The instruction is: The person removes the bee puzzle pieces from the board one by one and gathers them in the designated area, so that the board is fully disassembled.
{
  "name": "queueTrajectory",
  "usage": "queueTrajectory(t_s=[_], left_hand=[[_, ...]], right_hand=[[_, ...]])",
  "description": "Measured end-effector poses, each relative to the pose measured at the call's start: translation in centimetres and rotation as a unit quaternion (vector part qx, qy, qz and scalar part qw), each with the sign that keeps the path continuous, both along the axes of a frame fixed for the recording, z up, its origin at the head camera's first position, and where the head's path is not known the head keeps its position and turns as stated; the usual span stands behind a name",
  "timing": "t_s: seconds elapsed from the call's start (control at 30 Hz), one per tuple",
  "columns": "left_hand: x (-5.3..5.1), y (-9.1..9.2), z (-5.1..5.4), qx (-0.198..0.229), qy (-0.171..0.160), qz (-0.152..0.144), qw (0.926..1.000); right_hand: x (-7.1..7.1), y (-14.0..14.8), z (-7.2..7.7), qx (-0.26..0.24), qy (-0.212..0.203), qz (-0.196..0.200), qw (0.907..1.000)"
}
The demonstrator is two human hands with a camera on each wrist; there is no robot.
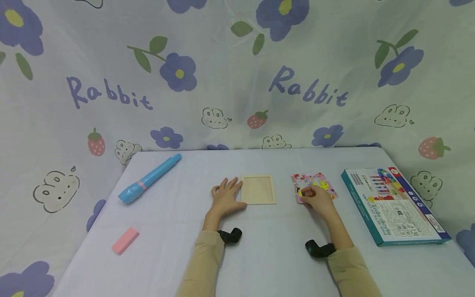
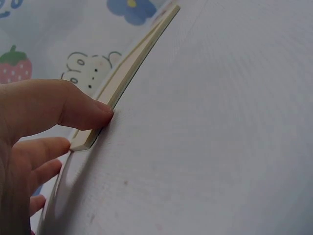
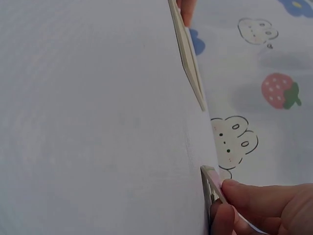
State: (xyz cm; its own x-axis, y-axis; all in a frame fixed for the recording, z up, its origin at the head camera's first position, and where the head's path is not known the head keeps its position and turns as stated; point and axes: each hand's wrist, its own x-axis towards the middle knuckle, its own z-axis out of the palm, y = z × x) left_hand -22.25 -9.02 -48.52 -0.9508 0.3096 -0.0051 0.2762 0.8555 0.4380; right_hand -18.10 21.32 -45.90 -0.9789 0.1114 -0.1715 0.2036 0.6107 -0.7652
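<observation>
A square, shallow wooden tray point(image 1: 258, 190) with a raised rim lies flat near the table's middle. My left hand point(image 1: 224, 200) is at its left side, fingers spread, with the thumb against the front edge and the index fingertip at the corner, as the left wrist view shows the tray point(image 2: 128, 73). To the right lies a thin pink board point(image 1: 309, 178) printed with cartoon figures. My right hand point(image 1: 320, 201) pinches its near edge between thumb and fingers. In the right wrist view that board point(image 3: 211, 174) is slightly tilted up off the cloth; its underside is mostly hidden.
At the right lies a large flat teal-edged box point(image 1: 397, 206) with printed pictures and text. A blue marker-shaped tube point(image 1: 150, 179) is at the back left, and a pink block point(image 1: 125, 240) is nearer the front left. A patterned curtain point(image 1: 237, 82) hangs behind the white table.
</observation>
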Motion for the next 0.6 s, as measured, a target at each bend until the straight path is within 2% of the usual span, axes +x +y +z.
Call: queueTrajectory(t_s=[0.13,0.3,0.6], left_hand=[[-0.04,-0.05,0.03,-0.002,0.002,-0.001,1.0000],[-0.01,-0.09,0.00,-0.004,0.002,-0.001,1.0000],[0.04,-0.25,-0.05,0.002,-0.012,-0.004,0.9999]], right_hand=[[0.24,0.05,0.22,0.014,-0.008,-0.002,0.9999],[0.33,-0.06,0.15,0.029,0.002,-0.006,0.9996],[0.36,-0.15,-0.19,0.045,0.012,-0.010,0.9988]])
